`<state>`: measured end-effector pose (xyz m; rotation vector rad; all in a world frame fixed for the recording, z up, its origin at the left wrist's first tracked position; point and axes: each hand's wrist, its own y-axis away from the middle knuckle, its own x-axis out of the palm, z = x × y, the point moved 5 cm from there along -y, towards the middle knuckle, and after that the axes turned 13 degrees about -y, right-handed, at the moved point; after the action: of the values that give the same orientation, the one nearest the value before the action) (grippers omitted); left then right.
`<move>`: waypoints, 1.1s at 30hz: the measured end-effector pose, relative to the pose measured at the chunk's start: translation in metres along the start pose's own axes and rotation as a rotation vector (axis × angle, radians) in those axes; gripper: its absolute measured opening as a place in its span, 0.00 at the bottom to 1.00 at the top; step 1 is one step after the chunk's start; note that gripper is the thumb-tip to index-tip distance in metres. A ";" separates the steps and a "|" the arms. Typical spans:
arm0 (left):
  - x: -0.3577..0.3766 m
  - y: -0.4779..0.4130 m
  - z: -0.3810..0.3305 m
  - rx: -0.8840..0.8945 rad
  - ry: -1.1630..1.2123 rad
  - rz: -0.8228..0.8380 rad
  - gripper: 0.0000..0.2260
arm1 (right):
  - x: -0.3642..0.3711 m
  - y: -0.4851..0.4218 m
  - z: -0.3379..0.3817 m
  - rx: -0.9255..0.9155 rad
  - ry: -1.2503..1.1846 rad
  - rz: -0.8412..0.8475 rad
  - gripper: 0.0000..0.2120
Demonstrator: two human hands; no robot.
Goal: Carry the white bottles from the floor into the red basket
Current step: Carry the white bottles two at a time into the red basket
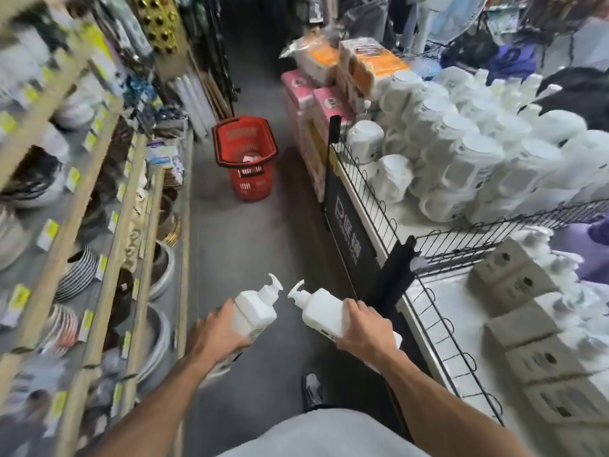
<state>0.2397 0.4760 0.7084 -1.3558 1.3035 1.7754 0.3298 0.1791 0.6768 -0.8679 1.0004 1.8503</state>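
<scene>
My left hand (216, 331) grips a white pump bottle (255, 310), its pump head pointing up and forward. My right hand (365, 328) grips a second white pump bottle (321, 310), tilted with its pump toward the left. Both bottles are held above the grey aisle floor, their pumps almost meeting. The red basket (245, 153) stands on the floor farther down the aisle, upright, with something pale lying inside it. Its black handles are folded along the rim.
Shelves of plates and bowls (99, 225) line the left side. On the right, a wire-fenced display table (379, 225) holds white mugs and grey boxes (527, 324). Pink and orange packs (316, 94) are stacked beyond it. My shoe (312, 390) is on the floor.
</scene>
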 end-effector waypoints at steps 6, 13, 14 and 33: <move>-0.026 -0.049 0.002 -0.052 0.024 -0.015 0.34 | -0.030 -0.076 0.024 -0.071 0.002 0.006 0.30; -0.044 -0.086 0.020 -0.126 0.092 -0.009 0.34 | -0.046 -0.145 0.050 -0.114 0.003 0.040 0.31; -0.043 -0.091 0.026 -0.137 0.108 -0.009 0.35 | -0.046 -0.152 0.055 -0.121 0.005 0.044 0.31; -0.097 -0.232 0.131 -0.140 0.184 -0.076 0.32 | -0.031 -0.262 0.162 -0.042 0.021 0.023 0.33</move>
<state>0.4176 0.6960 0.7173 -1.6576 1.2218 1.7513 0.5489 0.3978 0.6964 -0.9065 0.9916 1.8914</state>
